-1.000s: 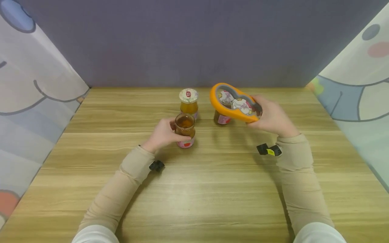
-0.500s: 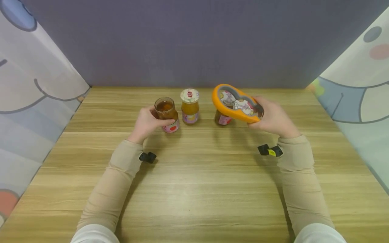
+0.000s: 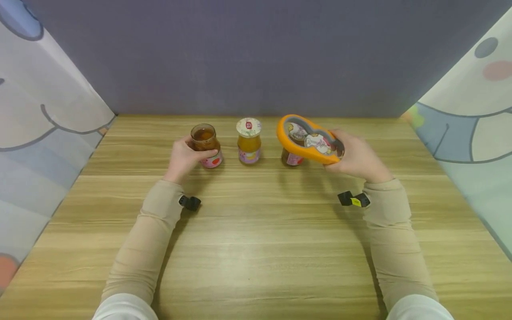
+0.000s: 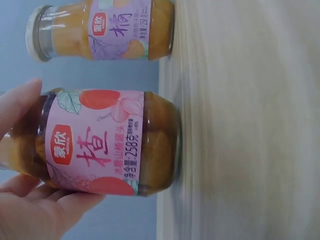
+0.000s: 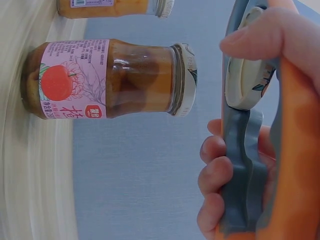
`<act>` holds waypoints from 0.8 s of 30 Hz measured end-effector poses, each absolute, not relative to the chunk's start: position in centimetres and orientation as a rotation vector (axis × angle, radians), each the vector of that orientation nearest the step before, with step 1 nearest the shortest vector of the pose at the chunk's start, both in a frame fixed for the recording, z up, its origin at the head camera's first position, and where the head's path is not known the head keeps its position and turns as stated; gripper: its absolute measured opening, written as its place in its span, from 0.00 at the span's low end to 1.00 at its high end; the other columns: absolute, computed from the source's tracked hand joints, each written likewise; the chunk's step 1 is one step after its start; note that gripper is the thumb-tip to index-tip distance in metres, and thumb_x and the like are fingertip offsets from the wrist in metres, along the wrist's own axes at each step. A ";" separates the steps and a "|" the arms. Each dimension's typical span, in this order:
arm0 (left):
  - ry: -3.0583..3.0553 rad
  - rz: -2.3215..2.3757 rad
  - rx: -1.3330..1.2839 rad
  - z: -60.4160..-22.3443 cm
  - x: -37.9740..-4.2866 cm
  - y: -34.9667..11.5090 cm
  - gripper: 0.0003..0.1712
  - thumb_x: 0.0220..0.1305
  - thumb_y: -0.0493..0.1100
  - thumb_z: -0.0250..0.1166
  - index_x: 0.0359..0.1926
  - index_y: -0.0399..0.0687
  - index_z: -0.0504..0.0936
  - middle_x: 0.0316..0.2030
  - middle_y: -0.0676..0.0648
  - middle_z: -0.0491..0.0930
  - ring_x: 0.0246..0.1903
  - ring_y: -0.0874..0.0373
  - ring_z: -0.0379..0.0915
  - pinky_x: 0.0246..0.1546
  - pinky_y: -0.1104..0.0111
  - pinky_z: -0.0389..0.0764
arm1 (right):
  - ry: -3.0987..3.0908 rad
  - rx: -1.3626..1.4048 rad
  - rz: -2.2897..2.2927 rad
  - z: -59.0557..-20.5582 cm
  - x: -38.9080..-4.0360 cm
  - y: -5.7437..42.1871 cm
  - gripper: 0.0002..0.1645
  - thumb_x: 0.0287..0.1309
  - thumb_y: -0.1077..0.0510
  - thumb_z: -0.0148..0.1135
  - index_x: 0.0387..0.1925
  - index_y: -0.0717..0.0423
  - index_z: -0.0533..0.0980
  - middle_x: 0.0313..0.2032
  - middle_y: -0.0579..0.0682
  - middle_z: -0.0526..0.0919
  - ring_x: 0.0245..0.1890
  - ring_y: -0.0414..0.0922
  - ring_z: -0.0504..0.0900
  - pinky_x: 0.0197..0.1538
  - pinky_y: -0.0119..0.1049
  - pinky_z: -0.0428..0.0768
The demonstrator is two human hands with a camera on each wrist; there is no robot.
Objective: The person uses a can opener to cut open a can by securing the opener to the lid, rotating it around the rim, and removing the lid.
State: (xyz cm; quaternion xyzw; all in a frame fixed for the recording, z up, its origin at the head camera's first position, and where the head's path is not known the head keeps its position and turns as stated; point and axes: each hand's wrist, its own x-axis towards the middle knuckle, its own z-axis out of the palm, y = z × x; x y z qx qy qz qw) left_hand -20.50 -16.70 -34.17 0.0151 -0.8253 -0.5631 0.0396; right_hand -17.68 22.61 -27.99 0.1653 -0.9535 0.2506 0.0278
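My left hand (image 3: 183, 158) grips a lidless glass jar (image 3: 207, 146) of dark fruit with a pink label. The left wrist view shows this jar (image 4: 95, 140) upright, its base right at the tabletop. In my right hand (image 3: 356, 155) is an orange and grey jar opener (image 3: 300, 149), raised and tilted. A loose white lid (image 5: 245, 82) sits inside the opener, with my thumb over it. Below and behind the opener stands a second pink-labelled jar (image 5: 142, 80), its lid on. A lidded jar of orange fruit (image 3: 249, 144) with a purple label stands between the hands.
The jars stand on a wood-grain table (image 3: 248, 249), near its back edge. A grey-blue panel (image 3: 256, 58) rises behind it, and cartoon-printed cloth (image 3: 44, 133) hangs at both sides. A small black camera (image 3: 190, 203) is worn at each wrist.
My left hand has carried the lidless jar leftward and back, from in front of the orange-fruit jar to its left. My right hand and the opener have barely moved.
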 end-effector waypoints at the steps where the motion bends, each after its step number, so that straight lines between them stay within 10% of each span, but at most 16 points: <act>1: -2.534 -1.726 0.053 -34.2 -20.6 -16.8 0.30 0.46 0.45 0.74 0.52 0.43 0.77 0.51 0.42 0.79 0.49 0.54 0.74 0.54 0.63 0.73 | -2.944 0.511 0.774 -28.0 -17.7 22.6 0.39 0.32 0.62 0.68 0.54 0.55 0.69 0.32 0.53 0.76 0.31 0.47 0.70 0.33 0.36 0.68; 24: -2.549 -1.816 0.039 -34.5 -21.6 -17.2 0.36 0.51 0.44 0.71 0.61 0.46 0.67 0.57 0.42 0.73 0.56 0.52 0.70 0.58 0.61 0.71 | -2.985 0.532 0.712 -28.1 -18.0 22.6 0.41 0.32 0.61 0.69 0.56 0.58 0.68 0.34 0.53 0.77 0.31 0.47 0.72 0.33 0.37 0.70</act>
